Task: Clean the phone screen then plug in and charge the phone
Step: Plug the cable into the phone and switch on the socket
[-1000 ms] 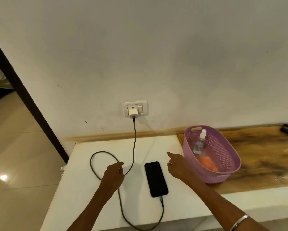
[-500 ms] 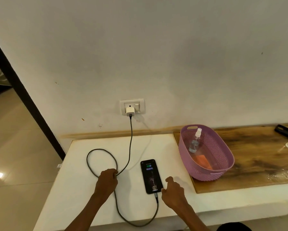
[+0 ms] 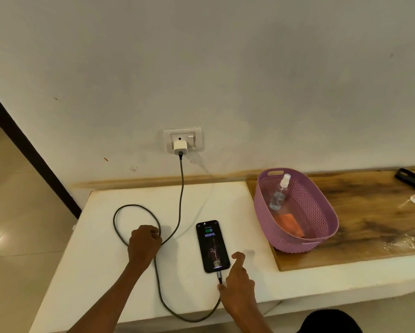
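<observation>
A black phone [image 3: 212, 246] lies face up on the white counter [image 3: 100, 265], its screen lit with a green battery icon. A grey cable [image 3: 181, 188] runs from the white charger [image 3: 180, 147] in the wall socket [image 3: 198, 134], loops across the counter and enters the phone's near end. My left hand [image 3: 144, 243] is curled over the cable where the loop crosses. Just right of the phone's near end, my right hand [image 3: 237, 280] has its fingers spread, the thumb touching the cable by the plug.
A purple basket [image 3: 297, 243] stands to the right on a wooden board [image 3: 369, 224]; inside are a clear spray bottle [image 3: 279, 193] and an orange cloth [image 3: 289, 223]. A dark object [image 3: 410, 177] lies at the far right. The counter's front edge is near me.
The phone screen has lit up. My right hand came down from beside the basket to the phone's near end. My left hand stays on the cable.
</observation>
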Available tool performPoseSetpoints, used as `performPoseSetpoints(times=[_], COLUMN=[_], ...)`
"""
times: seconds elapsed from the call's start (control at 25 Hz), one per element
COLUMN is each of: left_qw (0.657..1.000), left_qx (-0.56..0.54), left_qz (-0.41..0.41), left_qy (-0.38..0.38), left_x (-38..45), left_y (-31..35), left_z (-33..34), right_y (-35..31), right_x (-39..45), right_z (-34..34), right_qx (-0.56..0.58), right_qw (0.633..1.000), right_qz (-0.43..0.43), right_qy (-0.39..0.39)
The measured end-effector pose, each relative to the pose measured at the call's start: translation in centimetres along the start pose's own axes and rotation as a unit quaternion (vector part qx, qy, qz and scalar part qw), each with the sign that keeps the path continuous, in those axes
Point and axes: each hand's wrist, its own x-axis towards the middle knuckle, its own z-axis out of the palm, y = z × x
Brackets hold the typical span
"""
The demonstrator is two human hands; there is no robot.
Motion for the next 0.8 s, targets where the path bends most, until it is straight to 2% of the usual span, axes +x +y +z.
performPoseSetpoints(times=[0.28,0.8], left_qw=[0.991,0.989], left_qx=[0.032,-0.010], left_qz=[0.095,0.102], left_qy=[-0.087,-0.110], left_x=[2.1,2.9], left_y=[-0.1,-0.5], left_z=[1.4,1.8], right_y=[-0.4,-2.1], right_x=[-0.2,2.6], right_z=[0.9,1.6], right_qx=[0.010,0.051], right_qw=[1.000,0.996], right_qz=[-0.017,-0.025], right_qy=[0.019,0.074])
